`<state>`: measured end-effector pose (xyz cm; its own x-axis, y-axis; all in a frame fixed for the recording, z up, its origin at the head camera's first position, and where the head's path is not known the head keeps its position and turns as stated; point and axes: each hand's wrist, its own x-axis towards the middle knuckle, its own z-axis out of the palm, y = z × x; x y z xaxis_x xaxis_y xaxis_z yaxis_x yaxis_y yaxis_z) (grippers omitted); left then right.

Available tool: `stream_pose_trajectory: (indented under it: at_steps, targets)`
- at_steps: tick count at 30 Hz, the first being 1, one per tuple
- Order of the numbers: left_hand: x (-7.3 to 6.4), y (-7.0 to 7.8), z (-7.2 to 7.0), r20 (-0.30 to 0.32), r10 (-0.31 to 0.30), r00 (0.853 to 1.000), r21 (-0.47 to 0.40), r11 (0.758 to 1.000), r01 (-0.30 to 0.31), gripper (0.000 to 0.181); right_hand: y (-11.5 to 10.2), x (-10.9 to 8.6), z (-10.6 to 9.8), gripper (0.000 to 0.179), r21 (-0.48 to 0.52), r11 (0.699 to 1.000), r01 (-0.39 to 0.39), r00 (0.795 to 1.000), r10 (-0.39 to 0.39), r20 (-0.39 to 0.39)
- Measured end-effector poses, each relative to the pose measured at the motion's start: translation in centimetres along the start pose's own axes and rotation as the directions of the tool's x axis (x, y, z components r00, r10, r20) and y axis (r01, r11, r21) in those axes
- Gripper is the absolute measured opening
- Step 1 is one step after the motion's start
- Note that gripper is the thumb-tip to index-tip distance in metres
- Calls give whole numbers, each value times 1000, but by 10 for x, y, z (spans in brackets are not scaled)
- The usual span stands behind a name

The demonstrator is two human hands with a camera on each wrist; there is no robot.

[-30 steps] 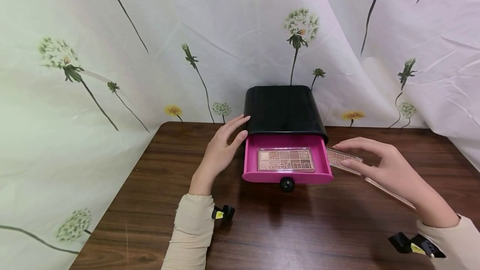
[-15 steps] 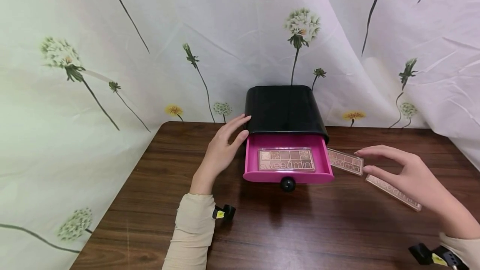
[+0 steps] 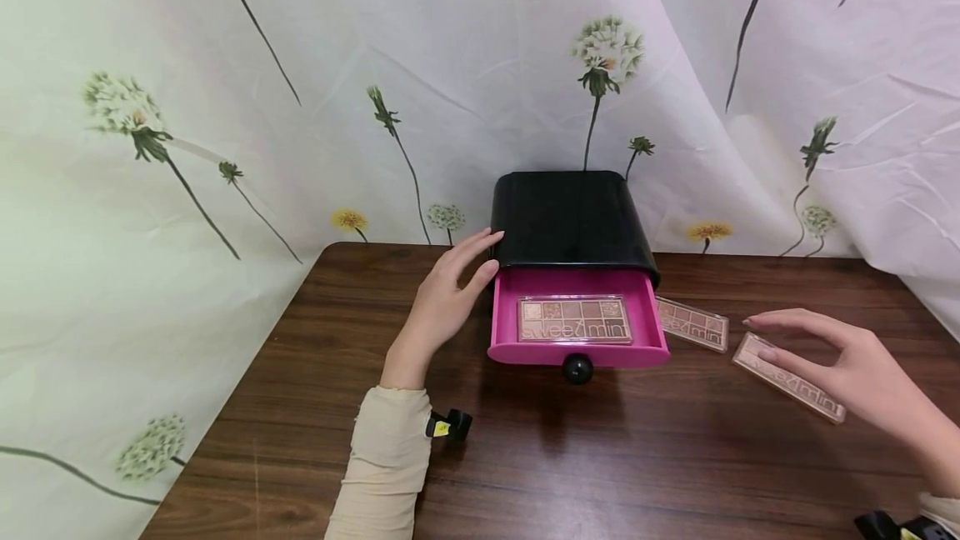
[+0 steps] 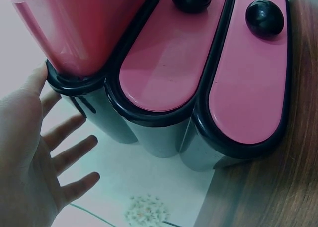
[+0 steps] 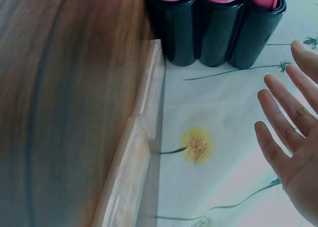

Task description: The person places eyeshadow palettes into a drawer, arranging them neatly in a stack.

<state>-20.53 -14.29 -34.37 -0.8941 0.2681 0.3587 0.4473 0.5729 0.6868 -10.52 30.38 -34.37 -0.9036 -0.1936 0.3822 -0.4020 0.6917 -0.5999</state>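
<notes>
A black chest of drawers (image 3: pixel 573 219) has its pink top drawer (image 3: pixel 645 319) pulled out. Inside that drawer lies an eyeshadow palette (image 3: pixel 573 320) with a clear lid. My left hand (image 3: pixel 438 302) rests against the chest's left upper side, thumb near the front edge, fingers extended. In the left wrist view its lower fingers (image 4: pixel 74 155) are spread apart. On the table at the right lie a second eyeshadow palette (image 3: pixel 693 324), partly hidden by the drawer, and a third eyeshadow palette (image 3: pixel 787 377). Over the third one hovers my right hand (image 3: pixel 862 369), fingers relaxed, holding nothing.
Two closed pink drawers (image 4: pixel 164 53) with black knobs sit below the open one. The dark wooden table (image 3: pixel 300 407) carries everything. Behind it hangs a white cloth (image 3: pixel 465 40) printed with dandelions.
My right hand has moved right and toward me, from over the second palette to over the third, uncovering the second. The left hand and the chest have stayed in place.
</notes>
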Motion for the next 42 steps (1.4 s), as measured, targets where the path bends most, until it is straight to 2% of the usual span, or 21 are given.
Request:
stream_pose_trajectory:
  at_steps: [10, 16, 23, 34, 42]
  targets:
    - [1, 0, 1, -3, 5, 1000, 4, 1000, -5, 48, 25, -16, -3, 40, -4, 997, -75, 997, 75, -17]
    - [1, 1, 1, 4, -1, 1000, 0, 1000, 1, 49, 37, -27, -8, 40, -18, 994, -107, 994, 107, 2]
    - [0, 2, 0, 5, 0, 1000, -5, 1000, 0, 49, 58, -33, -9, 44, -24, 997, -69, 997, 68, -44]
    - [0, 1, 1, 4, -8, 1000, 1, 1000, 8, 49, 84, -44, -14, 42, -48, 993, -105, 994, 103, -43]
    - [0, 1, -1, 2, -9, 1000, 1, 1000, 9, 49, 103, -48, -15, 34, -55, 991, -121, 991, 117, -69]
